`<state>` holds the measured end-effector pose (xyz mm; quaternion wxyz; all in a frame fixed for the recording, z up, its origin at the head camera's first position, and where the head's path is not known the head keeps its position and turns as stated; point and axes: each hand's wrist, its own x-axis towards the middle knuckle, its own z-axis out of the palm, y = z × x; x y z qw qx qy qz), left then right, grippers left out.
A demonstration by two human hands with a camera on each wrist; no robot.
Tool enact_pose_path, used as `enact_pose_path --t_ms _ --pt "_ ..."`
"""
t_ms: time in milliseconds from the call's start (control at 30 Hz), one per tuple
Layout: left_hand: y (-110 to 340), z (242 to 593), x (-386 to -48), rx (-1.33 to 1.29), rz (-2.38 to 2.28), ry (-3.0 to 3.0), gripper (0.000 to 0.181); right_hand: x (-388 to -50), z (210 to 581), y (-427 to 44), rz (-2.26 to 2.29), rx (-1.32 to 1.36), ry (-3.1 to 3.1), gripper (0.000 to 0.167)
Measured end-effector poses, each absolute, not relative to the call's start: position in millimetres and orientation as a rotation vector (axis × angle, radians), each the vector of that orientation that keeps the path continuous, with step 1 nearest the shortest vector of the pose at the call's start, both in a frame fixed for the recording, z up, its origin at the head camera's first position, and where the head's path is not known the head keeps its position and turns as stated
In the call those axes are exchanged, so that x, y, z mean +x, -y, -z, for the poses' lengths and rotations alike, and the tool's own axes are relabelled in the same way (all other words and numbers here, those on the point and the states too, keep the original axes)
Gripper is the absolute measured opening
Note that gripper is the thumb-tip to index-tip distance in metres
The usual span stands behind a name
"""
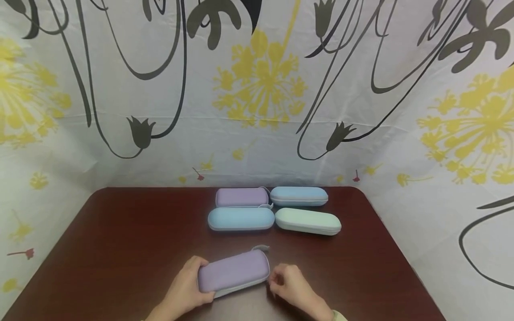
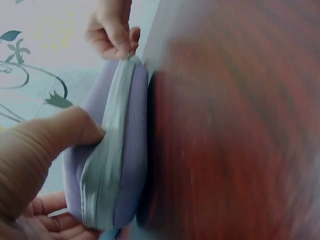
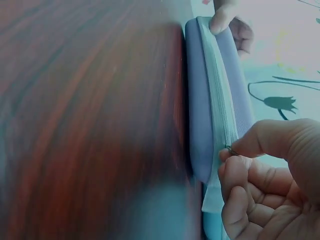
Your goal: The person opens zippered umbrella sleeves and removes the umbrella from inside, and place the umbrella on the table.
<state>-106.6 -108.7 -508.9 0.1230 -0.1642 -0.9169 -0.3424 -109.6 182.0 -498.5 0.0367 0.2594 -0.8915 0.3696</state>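
A purple zippered case lies at a slant on the table near its front. My left hand grips its left end, with the thumb pressing beside the pale grey zipper. At the opposite end my right hand pinches the small metal zipper pull between thumb and index finger. In the right wrist view the zipper runs closed along the side up to the left thumb. A grey fabric loop sticks out from the case's far right corner.
Behind the held case stand two rows of similar cases: purple and light blue at the back, blue and pale green in front. A patterned cloth hangs around the dark red-brown table.
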Motion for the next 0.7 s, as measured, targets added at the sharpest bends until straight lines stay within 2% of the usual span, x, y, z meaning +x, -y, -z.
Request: enact_pose_path --t_ms 300,700 --pt "99 508 -94 -0.423 0.953 2.692 0.062 -103 505 -165 -1.120 0.795 2.656 0.018" --pt "122 503 -94 -0.791 0.975 2.651 0.070 -106 508 -167 -1.087 0.688 2.638 0.016"
